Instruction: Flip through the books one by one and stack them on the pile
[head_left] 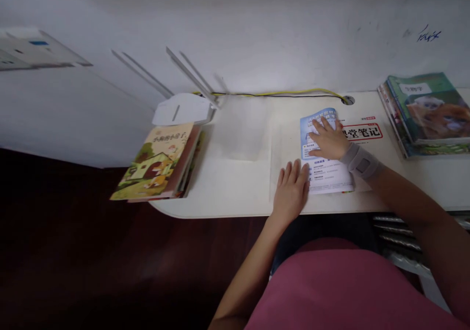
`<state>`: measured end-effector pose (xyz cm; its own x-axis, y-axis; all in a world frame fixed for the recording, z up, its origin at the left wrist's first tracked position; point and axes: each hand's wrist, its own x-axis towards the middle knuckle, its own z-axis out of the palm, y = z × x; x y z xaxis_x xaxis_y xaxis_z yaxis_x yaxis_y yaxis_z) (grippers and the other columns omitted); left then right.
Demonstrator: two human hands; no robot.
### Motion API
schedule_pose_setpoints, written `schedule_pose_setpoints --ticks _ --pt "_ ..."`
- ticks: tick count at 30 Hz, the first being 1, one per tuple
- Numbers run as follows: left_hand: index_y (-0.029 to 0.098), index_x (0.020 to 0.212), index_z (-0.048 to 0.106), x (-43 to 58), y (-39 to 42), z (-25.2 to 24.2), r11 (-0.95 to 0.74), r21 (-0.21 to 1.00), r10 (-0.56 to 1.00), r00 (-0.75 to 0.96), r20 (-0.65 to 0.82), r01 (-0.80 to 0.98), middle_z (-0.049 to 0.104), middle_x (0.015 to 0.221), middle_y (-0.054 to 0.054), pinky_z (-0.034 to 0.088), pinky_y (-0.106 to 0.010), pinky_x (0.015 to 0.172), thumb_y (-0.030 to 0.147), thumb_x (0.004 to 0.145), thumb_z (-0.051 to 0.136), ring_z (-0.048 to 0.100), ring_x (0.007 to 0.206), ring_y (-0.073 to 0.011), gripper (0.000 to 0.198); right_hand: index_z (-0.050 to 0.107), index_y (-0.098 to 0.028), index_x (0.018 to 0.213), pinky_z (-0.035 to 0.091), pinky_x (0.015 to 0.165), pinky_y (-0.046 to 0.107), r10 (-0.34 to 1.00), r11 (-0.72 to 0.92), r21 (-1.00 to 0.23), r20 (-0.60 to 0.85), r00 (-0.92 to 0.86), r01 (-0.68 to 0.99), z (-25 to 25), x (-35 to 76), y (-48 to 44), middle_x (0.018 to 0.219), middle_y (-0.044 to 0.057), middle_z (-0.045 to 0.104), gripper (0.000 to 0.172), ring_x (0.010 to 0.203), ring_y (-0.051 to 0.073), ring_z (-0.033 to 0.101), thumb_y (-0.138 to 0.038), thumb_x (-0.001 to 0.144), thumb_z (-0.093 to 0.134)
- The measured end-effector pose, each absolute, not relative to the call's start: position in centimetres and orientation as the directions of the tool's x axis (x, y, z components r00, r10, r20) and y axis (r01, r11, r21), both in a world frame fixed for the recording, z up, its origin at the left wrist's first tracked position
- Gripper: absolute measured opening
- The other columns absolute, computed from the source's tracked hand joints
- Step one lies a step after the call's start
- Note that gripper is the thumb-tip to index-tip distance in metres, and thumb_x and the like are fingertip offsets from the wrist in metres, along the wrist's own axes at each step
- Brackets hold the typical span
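Observation:
A book with a red-framed title (362, 133) lies on the white desk, with a blue-and-white printed page (330, 176) over its left part. My right hand (328, 140), a grey band around its wrist, is spread flat on the upper part of that page. Beside the page's lower left edge rests my left hand (292, 190), fingers extended and palm down on a pale translucent sheet (284, 144). Neither hand grips anything. Part of the book is hidden under the page and my right forearm.
On the left, a stack of picture books (154, 166) overhangs the desk (205, 188) edge in front of a white router (181, 108) with antennas. More books (433, 107) are piled at the right. A yellow cable (293, 92) runs along the wall to a hole in the desk.

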<state>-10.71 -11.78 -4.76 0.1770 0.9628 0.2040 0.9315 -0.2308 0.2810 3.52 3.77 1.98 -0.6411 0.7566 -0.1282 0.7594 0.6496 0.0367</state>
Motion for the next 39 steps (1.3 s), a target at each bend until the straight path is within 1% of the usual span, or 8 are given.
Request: schedule_pose_setpoints --ticks 5,14,18,21,26,31,35,39 --pt "0.011 0.137 0.046 -10.9 -11.7 -4.8 -0.283 0.309 0.95 0.221 0.221 0.908 0.039 0.148 -0.021 0.034 -0.054 0.11 0.02 0.098 0.037 0.033 0.14 -0.0303 0.041 0.053 -0.015 0.132 0.019 0.106 0.071 0.769 0.638 0.06 -0.104 -0.631 0.768 1.8 3.4 3.0 0.156 0.018 0.025 0.058 0.143 0.041 0.018 -0.051 0.087 0.056" --pt "0.009 0.126 0.054 -11.3 -11.9 -4.6 -0.324 0.426 0.935 0.217 0.281 0.845 0.037 0.148 -0.025 0.034 -0.056 0.109 0.016 0.093 0.044 0.032 0.14 -0.0316 0.036 0.059 -0.015 0.125 0.02 0.106 0.07 0.746 0.666 0.062 -0.058 -0.663 0.744 1.3 3.2 2.8 0.153 0.018 0.033 0.053 0.141 0.041 0.025 -0.052 0.086 0.058" --pt "0.011 0.123 0.058 -11.5 -11.8 -4.9 -0.328 0.461 0.932 0.205 0.298 0.824 0.038 0.148 -0.023 0.035 -0.058 0.108 0.02 0.094 0.047 0.033 0.14 -0.0325 0.033 0.06 -0.014 0.123 0.019 0.105 0.071 0.733 0.68 0.055 -0.041 -0.679 0.731 1.1 3.2 2.7 0.147 0.019 0.043 0.053 0.139 0.041 0.029 -0.051 0.086 0.057" --pt "0.015 0.125 0.056 -11.6 -11.8 -5.2 -0.32 0.469 0.936 0.199 0.289 0.823 0.038 0.149 -0.019 0.035 -0.061 0.107 0.019 0.094 0.046 0.033 0.14 -0.0314 0.033 0.059 -0.013 0.124 0.018 0.105 0.072 0.73 0.683 0.043 -0.04 -0.682 0.729 0.9 3.2 2.7 0.139 0.02 0.051 0.052 0.136 0.04 0.033 -0.05 0.088 0.054" --pt "0.015 0.127 0.054 -11.7 -11.7 -5.5 -0.318 0.462 0.934 0.189 0.304 0.828 0.039 0.148 -0.02 0.035 -0.06 0.108 0.016 0.095 0.042 0.033 0.14 -0.0307 0.035 0.058 -0.017 0.126 0.019 0.106 0.069 0.711 0.703 0.027 -0.027 -0.703 0.71 0.8 3.1 2.9 0.138 0.017 0.053 0.048 0.135 0.038 0.037 -0.048 0.089 0.054" --pt "0.01 0.12 0.06 -11.7 -11.9 -5.6 -0.35 0.477 0.914 0.183 0.361 0.806 0.043 0.146 -0.021 0.037 -0.056 0.109 0.016 0.093 0.044 0.032 0.14 -0.0318 0.032 0.057 -0.015 0.126 0.019 0.108 0.065 0.699 0.715 0.011 -0.045 -0.714 0.699 0.8 2.6 2.5 0.138 0.017 0.053 0.048 0.135 0.036 0.038 -0.046 0.09 0.054" --pt "0.012 0.119 0.062 -11.6 -12.0 -5.6 -0.334 0.507 0.918 0.152 0.367 0.794 0.043 0.146 -0.019 0.041 -0.057 0.106 0.016 0.094 0.043 0.03 0.141 -0.0318 0.032 0.057 -0.015 0.128 0.017 0.11 0.063 0.682 0.728 -0.058 -0.039 -0.73 0.683 1.0 2.3 2.5 0.138 0.017 0.053 0.047 0.135 0.034 0.038 -0.043 0.091 0.053" --pt "0.01 0.117 0.062 -11.6 -11.9 -5.6 -0.343 0.493 0.909 0.152 0.387 0.799 0.045 0.144 -0.021 0.042 -0.057 0.106 0.017 0.093 0.044 0.031 0.141 -0.033 0.031 0.051 -0.017 0.136 0.022 0.112 0.057 0.677 0.725 -0.257 0.094 -0.73 0.639 1.2 3.9 4.7 0.146 0.014 0.046 0.048 0.138 0.029 0.036 -0.04 0.094 0.045"
